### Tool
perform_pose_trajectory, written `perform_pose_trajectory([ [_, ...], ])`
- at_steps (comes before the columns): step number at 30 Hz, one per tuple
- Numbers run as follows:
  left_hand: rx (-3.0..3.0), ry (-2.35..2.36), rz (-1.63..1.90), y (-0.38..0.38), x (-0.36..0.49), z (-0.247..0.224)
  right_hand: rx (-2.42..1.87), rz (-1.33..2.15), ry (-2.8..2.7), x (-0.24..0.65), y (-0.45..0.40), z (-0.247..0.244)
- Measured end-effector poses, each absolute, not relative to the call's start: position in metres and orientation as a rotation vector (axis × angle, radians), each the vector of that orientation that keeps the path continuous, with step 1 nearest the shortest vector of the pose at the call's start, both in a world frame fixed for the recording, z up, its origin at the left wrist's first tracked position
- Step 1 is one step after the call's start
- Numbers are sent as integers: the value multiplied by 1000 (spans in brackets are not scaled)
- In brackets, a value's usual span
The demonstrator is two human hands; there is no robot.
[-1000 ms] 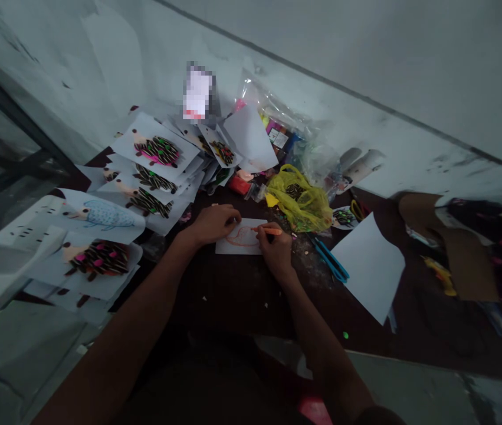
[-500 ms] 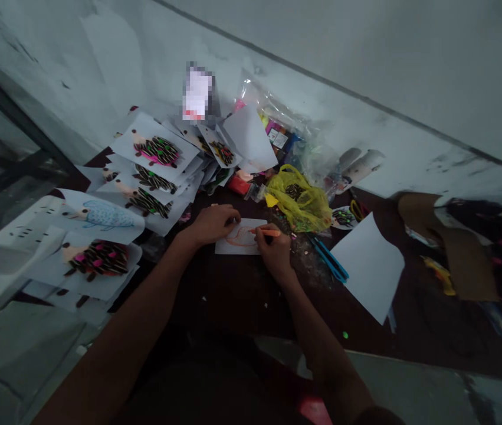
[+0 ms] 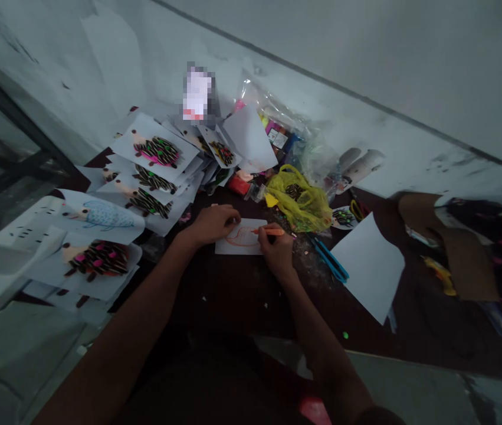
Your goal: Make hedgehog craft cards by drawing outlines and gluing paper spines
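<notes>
A small sheet of white paper [image 3: 226, 249] lies on the dark table, bearing an orange outline drawing [image 3: 238, 237] of a rounded, animal-like shape. My right hand [image 3: 278, 252] grips an orange marker [image 3: 274, 232], its tip over the right part of the drawing. At the paper's upper left corner rests my left hand [image 3: 213, 225], fingers spread a little and bent downward, holding nothing. Just beyond my right hand sits a yellow plastic bag [image 3: 306, 203]. Blue-handled scissors [image 3: 330, 260] lie to the right of that hand.
Stacked hedgehog pictures [image 3: 156, 150] cover the left side, near a white plastic container [image 3: 9, 254]. A blank white sheet [image 3: 370, 268] lies on the right, with brown cardboard [image 3: 467, 260] farther over. A pixelated upright screen [image 3: 198, 91] stands against the wall.
My right hand with the marker has shifted slightly to the right. More orange lines show inside the drawing. My left hand has stayed in place.
</notes>
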State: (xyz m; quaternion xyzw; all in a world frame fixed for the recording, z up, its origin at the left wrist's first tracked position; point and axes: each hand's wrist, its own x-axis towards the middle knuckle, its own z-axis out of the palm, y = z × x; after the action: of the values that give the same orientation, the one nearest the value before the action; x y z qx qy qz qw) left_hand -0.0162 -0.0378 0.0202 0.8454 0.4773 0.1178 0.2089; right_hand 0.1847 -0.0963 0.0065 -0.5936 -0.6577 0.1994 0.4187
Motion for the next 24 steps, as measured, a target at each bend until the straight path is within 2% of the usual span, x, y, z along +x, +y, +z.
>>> perform_pose_trajectory([
  [24, 2351, 1333, 335, -38, -16, 20, -1514, 475, -1663, 188, -94, 5],
])
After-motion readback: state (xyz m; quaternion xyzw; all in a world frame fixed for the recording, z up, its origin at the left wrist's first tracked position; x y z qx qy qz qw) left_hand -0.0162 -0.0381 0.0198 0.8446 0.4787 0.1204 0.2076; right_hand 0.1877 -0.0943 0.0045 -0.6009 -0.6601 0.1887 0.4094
